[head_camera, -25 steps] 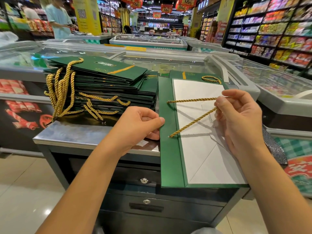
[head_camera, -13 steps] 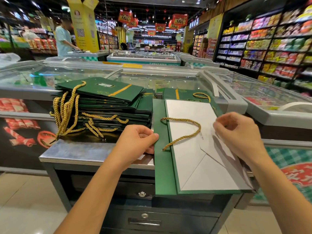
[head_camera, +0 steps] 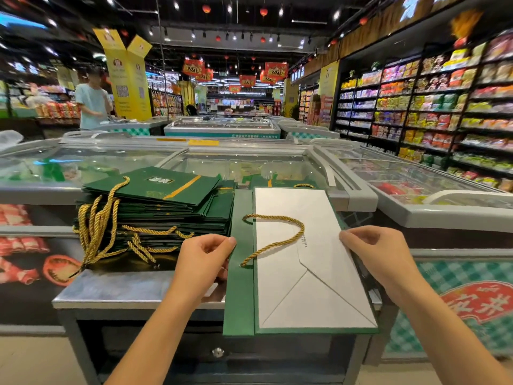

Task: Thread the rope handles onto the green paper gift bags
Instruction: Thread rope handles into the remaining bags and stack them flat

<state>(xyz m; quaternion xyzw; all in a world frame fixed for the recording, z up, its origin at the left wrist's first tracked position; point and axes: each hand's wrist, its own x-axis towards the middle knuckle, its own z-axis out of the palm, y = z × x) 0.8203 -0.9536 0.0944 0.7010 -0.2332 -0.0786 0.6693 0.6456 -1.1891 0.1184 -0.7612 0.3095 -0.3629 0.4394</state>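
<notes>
Now I see the green bag (head_camera: 238, 301) lying flat at the near right corner of the tabletop (head_camera: 125, 287), white panel up, overhanging the near edge. Its gold rope handle (head_camera: 277, 217) loops slack across it. My left hand (head_camera: 202, 257) pinches the bag's left edge and my right hand (head_camera: 380, 254) grips its right edge, fingers curled. The stack of bags (head_camera: 166, 207) sits just beside it, toward the left edge.

This is a supermarket. Tall shelves (head_camera: 433, 107) along the right wall are packed with bright packets of snacks. Glass-lidded chest freezers (head_camera: 222, 162) stand in rows down the middle, with frozen goods showing under the lids. Red banners (head_camera: 276, 70) and small red lanterns (head_camera: 263, 11) hang from the dark ceiling. A yellow advertising pillar (head_camera: 129, 79) rises at the left, where a shopper (head_camera: 93, 102) stands beside a freezer.
</notes>
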